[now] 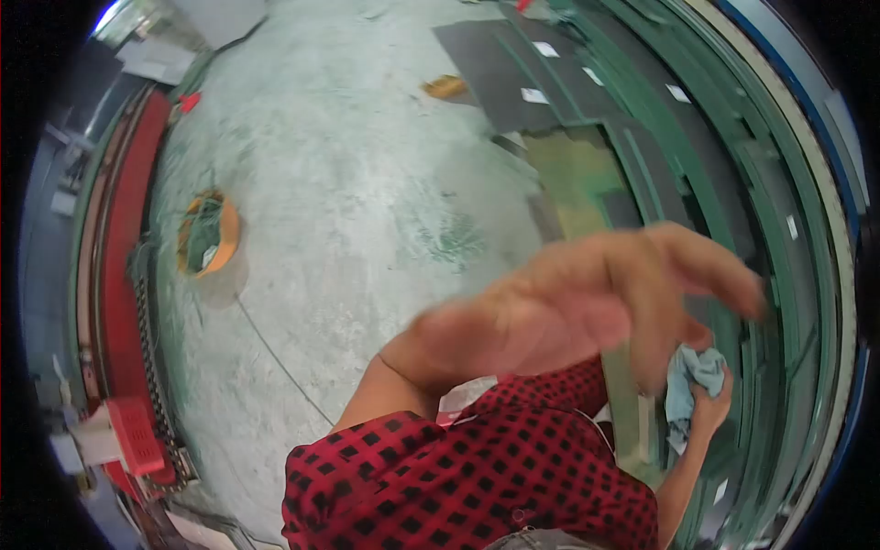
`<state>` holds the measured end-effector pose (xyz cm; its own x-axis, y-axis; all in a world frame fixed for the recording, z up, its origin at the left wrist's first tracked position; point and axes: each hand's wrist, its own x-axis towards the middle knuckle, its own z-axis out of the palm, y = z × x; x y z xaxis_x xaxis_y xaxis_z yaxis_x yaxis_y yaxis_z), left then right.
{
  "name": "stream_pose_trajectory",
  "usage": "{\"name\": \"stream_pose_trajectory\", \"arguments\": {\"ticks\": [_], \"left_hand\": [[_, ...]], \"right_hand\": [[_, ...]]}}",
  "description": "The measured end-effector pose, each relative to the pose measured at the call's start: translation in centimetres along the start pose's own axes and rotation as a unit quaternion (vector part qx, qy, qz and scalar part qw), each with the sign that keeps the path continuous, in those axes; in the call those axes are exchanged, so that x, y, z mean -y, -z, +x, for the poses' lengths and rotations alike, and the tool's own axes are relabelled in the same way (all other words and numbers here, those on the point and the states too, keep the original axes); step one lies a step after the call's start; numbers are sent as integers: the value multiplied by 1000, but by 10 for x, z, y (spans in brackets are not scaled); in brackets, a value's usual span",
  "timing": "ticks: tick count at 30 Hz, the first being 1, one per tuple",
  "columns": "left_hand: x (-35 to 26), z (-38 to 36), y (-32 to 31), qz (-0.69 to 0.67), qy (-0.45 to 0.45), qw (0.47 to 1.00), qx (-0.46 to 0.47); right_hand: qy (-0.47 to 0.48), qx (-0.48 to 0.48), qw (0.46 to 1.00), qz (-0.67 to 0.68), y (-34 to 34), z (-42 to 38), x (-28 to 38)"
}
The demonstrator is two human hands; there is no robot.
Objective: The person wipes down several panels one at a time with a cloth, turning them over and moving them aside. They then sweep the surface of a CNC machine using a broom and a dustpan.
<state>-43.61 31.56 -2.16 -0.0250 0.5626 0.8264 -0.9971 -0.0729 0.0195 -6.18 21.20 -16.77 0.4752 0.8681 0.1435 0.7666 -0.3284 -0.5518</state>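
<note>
My left hand [587, 293] reaches across the middle of the head view, large and blurred close to the camera. Its fingers are spread and bent, and nothing shows in them. Lower right, my right hand [714, 403] is closed on a crumpled light blue cloth [689, 380]. That cloth lies against the long dark green panels [765, 367] along my right side. Part of the panels is hidden behind my left hand.
An orange bucket [228, 240] with green material stands on the pale floor [321, 183] at left. Beyond it runs a red machine beam [124, 238] with a chain. A brownish item [445, 87] lies near dark sheets [486, 69] bearing white labels.
</note>
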Motion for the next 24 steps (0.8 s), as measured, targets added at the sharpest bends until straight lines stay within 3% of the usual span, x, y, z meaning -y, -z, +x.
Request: {"name": "stream_pose_trajectory", "arguments": {"ticks": [1,4,5,6,7,9,11,16,18,19,24], "left_hand": [[-29,-14,13,32,139,989,-46],[-45,-64,60,162,260,928,-212],[-45,-91,80,270,316,886,-205],[-41,-112,80,314,358,838,-266],[-38,-136,86,382,425,780,-256],[-33,-191,99,608,457,636,-128],[-31,-209,96,552,601,570,-96],[-4,-233,89,497,626,601,0],[14,-240,90,487,624,609,49],[17,-237,91,479,627,612,64],[26,-227,104,470,617,631,23]], "right_hand": [[1,-14,1000,-23,-2,-4,2],[19,-29,999,-5,-3,-3,-5],[30,-29,999,-3,-5,-1,-12],[43,-27,999,-2,-6,3,-18],[28,-20,999,-2,-7,4,-19],[22,-9,1000,-7,-6,-1,10],[33,-74,982,-169,-2,-17,47],[-3,-37,981,-190,-2,-13,31],[-2,-14,999,37,-6,3,-14],[-13,-26,999,34,-9,6,-19],[-3,-53,998,28,-5,-7,2]]}}
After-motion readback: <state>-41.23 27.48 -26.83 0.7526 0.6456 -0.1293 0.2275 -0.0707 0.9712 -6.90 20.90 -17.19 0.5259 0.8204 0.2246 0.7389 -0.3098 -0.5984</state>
